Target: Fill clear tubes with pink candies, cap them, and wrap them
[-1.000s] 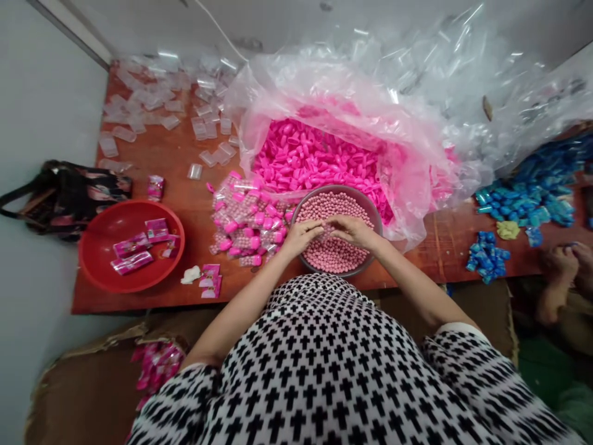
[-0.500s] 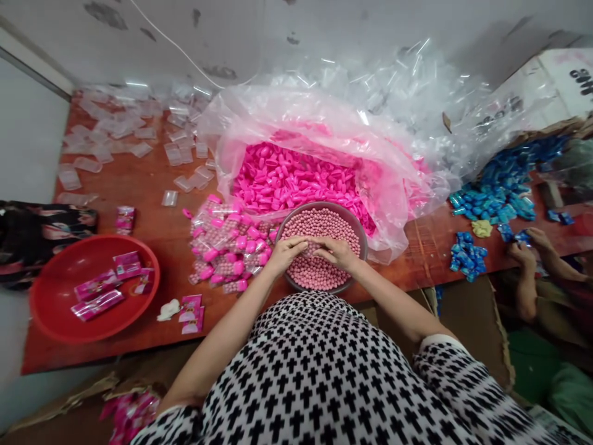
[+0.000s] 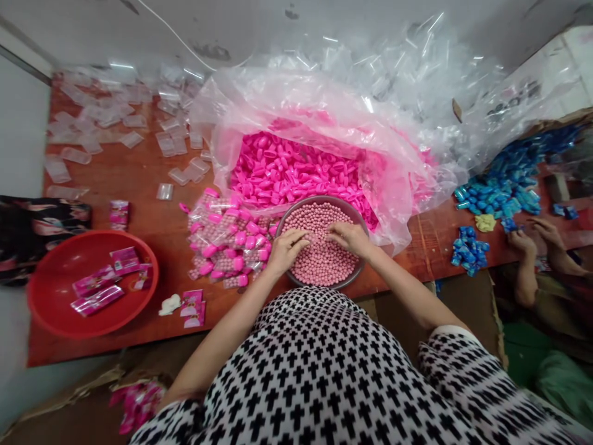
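Note:
A dark round bowl (image 3: 362, 267) full of small pink beads (image 3: 319, 262) stands at the table's front edge. Over its left side is my left hand (image 3: 288, 249), its thumb and fingers bent toward each other around something small that I cannot make out. My right hand (image 3: 350, 238) hovers over the bowl's right side, fingers curled down at the beads; what it holds, if anything, is hidden. Left of the bowl lies a heap of clear bead-filled containers with pink caps (image 3: 231, 241). Behind the bowl, loose pink caps (image 3: 287, 170) fill an open plastic bag (image 3: 222, 148).
A red basin (image 3: 50, 309) with pink packets stands at left. Clear empty cases (image 3: 132, 139) lie at the back left. Blue wrapped pieces (image 3: 504, 185) are heaped at right, near a co-worker's hands (image 3: 521, 242). Clear plastic (image 3: 417, 80) is piled behind the bag.
My hands have moved apart over the bowl, where before they met at its middle around a small clear object. The view has shifted slightly.

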